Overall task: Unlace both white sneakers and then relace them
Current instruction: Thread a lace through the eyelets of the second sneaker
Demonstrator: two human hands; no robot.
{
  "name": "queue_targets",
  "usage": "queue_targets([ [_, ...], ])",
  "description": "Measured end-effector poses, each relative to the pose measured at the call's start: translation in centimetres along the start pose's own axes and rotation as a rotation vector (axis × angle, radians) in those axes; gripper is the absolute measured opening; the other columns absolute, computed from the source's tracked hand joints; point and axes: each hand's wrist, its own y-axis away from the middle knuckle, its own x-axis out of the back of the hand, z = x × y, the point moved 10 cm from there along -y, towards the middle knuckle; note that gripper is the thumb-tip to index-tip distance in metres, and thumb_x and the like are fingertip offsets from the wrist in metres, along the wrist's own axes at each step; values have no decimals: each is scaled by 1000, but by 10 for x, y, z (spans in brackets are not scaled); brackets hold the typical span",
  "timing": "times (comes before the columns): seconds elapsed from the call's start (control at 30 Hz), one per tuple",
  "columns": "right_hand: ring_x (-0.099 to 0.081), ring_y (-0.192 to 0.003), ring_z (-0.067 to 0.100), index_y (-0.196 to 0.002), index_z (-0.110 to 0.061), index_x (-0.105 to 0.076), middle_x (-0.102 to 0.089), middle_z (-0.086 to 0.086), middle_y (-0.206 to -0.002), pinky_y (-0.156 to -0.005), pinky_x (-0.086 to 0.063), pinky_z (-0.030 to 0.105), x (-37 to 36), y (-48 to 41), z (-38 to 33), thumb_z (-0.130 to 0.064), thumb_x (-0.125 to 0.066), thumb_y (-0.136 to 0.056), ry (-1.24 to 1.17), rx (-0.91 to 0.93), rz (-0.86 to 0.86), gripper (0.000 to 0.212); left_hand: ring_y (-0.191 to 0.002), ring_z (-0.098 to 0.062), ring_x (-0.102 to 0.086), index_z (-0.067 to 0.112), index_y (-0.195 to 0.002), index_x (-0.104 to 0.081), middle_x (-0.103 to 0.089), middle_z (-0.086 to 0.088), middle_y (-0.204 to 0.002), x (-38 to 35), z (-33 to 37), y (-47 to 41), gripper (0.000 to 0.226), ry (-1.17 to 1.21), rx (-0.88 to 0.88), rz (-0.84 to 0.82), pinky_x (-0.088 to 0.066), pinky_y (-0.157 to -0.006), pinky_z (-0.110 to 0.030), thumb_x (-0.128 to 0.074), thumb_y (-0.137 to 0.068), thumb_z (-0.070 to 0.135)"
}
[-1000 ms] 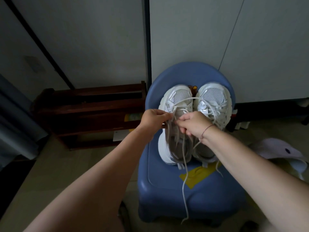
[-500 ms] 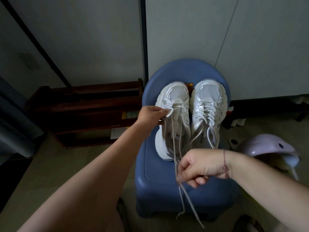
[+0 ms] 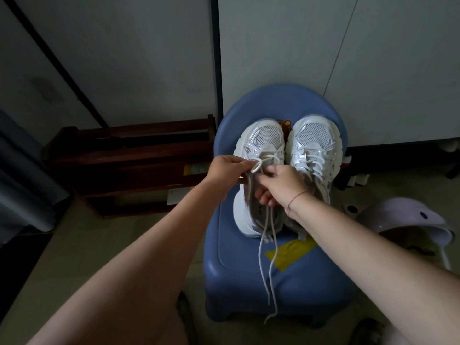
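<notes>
We see the left hand (image 3: pixel 225 170) pinching a loop of the lace (image 3: pixel 256 165) over the left sneaker (image 3: pixel 261 145). The right hand (image 3: pixel 281 184) — just beside it, equally near — closes on the strands (exact grip hidden). The sneaker's long axis runs away from us — free ends trail toward us over the stool (image 3: pixel 239 270).

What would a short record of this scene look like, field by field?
setting: blue stool by a pale wall
left sneaker: partly unlaced, two lace ends hanging over the stool's front
right sneaker: fully laced
left hand: pinching a lace loop on the left sneaker
right hand: fingers at the same shoe's laces
nearby: dark wooden rack, pale helmet on the floor
</notes>
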Motion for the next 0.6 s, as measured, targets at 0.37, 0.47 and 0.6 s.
queue_targets([
  [0.37, -27, -28, 2, -68, -9, -56, -47, -4, -40, -30, -20, 11, -15, 37, 18, -7, -59, -90, 45, -185, -334, 22, -59, -14, -61, 3, -74, -66, -64, -7, -66, 0, -1, -4, 13, -12, 2, -5, -58, -68, -29, -70, -87, 6],
  [0.47, -28, -29, 1, -72, -10, -60, -49, -3, -43, -32, -22, 11, -28, 63, 26, -9, -60, -90, 99, -218, -528, 18, -62, -16, -62, 1, -77, -67, -65, -9, -70, -2, -2, -4, 11, -29, 4, -7, -58, -69, -29, -69, -87, 6],
  [0.6, -31, -29, 1, -72, -10, -62, -50, -3, -44, -33, -23, 9, -31, 80, 31, -11, -60, -90, 128, -241, -686, 18, -64, -18, -62, 3, -74, -67, -66, -8, -70, -1, -2, -3, 13, -32, 0, 7, -58, -77, -36, -70, -86, 7],
])
